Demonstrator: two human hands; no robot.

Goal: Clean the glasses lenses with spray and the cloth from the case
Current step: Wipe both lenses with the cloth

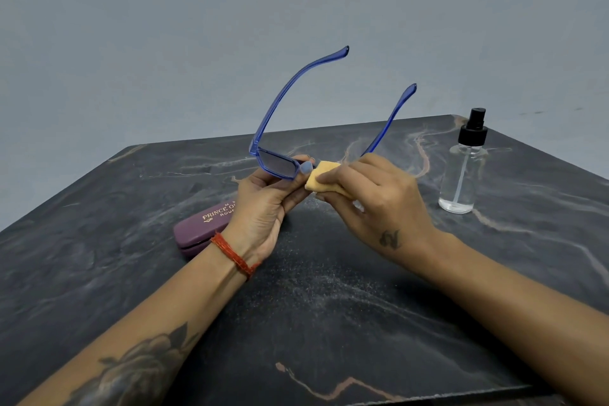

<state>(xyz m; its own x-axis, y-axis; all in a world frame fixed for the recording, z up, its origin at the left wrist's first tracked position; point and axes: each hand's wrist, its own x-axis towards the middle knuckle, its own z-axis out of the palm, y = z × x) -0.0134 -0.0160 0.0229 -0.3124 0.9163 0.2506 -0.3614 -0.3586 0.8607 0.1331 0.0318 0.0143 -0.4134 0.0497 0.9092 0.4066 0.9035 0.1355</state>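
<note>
Fingers [333, 180] of the right hand [372, 198] are curled around a folded yellow cleaning cloth [321, 176], pinching it over one lens, which is hidden beneath the cloth and hand. Beside them, the left hand [263, 204] grips the blue-framed glasses [280, 161] at the bridge, thumb and fingertips clamped on the frame next to the visible tinted lens. The glasses are held above the table, front edge down, with both temple arms open and pointing up and away toward the wall. A red thread bracelet [235, 255] circles the left wrist, and tattoos mark the left forearm and the back of the right hand.

Under the left hand, lying on the dark marbled table [329, 323], is a closed purple glasses case [201, 227]. Its lid carries gold lettering, partly covered by the hand; what shows reads "PRINCE O" with "ROU" beneath.

Farther back on the right stands an upright clear spray bottle [463, 171] with a black pump nozzle, well apart from both hands. It bears no readable label. A plain grey wall [164, 43] rises behind the table.
</note>
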